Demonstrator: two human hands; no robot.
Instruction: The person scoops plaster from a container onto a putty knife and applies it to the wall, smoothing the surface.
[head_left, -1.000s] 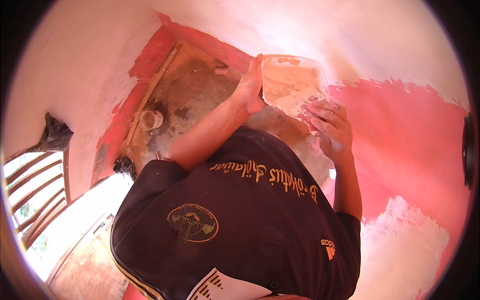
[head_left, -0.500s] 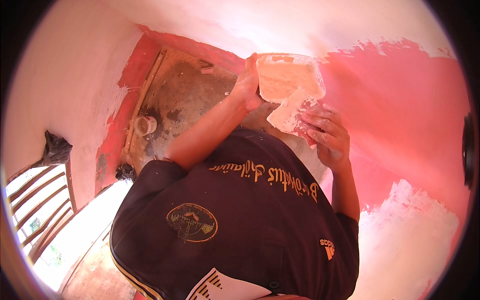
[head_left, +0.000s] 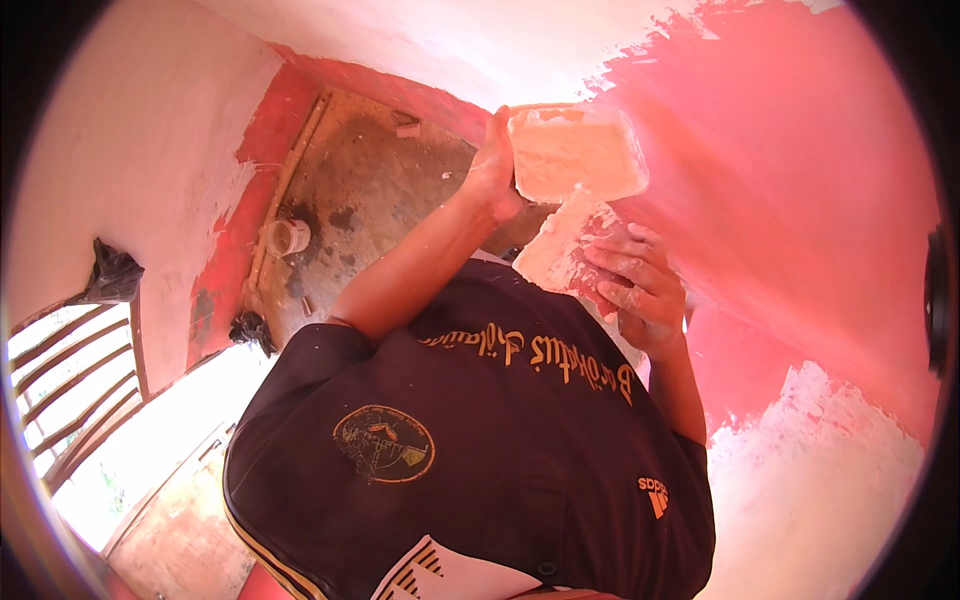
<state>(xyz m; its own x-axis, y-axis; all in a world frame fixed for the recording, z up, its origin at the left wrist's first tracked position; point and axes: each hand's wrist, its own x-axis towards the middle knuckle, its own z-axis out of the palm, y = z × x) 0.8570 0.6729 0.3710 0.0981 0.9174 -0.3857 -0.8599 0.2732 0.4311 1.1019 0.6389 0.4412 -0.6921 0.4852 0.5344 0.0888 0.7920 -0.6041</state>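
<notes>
My left hand [head_left: 492, 170] grips the left side of a rounded rectangular plastic container [head_left: 577, 150] of pale, creamy paste, held high in the middle of the view. Just below and right of the container, my right hand [head_left: 640, 280] holds a flat scraper [head_left: 560, 240] smeared with the same paste, its fingers curled over the face of it; the scraper's upper tip is at the container's lower rim. White residue coats my right fingers. My dark shirt fills the lower middle.
Pink and white patchy walls [head_left: 780, 180] surround me. Down on the stained floor [head_left: 350, 150] are a small bucket [head_left: 288, 236] and a board along the wall. At left are a barred window [head_left: 70, 380] and black plastic [head_left: 115, 270] above it.
The scraper has come out from over the container's lower right corner and moved down-left with my right hand. The container has shifted slightly left, and the view of the walls has shifted.
</notes>
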